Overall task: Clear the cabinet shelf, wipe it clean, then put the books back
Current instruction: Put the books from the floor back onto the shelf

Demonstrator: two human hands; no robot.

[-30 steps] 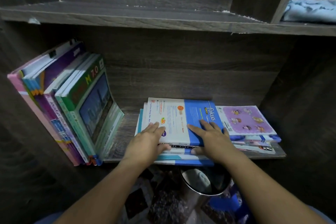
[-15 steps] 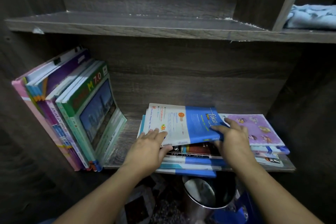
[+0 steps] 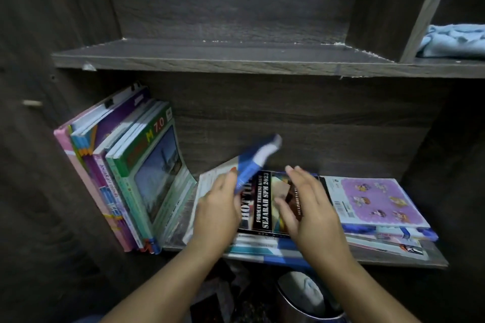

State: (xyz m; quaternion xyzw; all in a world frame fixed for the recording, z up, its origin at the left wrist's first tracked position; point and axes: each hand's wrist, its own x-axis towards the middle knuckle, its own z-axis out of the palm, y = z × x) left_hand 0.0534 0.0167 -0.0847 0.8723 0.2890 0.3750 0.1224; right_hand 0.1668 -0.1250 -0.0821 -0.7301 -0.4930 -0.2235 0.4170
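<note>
The lower cabinet shelf (image 3: 434, 261) holds a flat pile of books on its right half. My left hand (image 3: 215, 215) grips the blue and white book (image 3: 253, 161) at its near edge and tips it up to the left; it is blurred. Under it lies a black book (image 3: 262, 207) with "SEJARAH SPM 2023" on the cover. My right hand (image 3: 312, 215) hovers over or rests on that black book with straight fingers. A purple-covered book (image 3: 378, 199) tops the pile further right. Several books (image 3: 147, 173) lean against the left wall.
The upper shelf (image 3: 210, 60) is bare, with a divider at the right. A light blue cloth (image 3: 454, 42) lies in the upper right compartment. A shiny metal bin (image 3: 307, 299) stands on the floor below the shelf edge.
My left hand has lifted the blue and white book off the pile and swung it up leftward, uncovering the black book. My right hand let go of it and now spreads over the black book.
</note>
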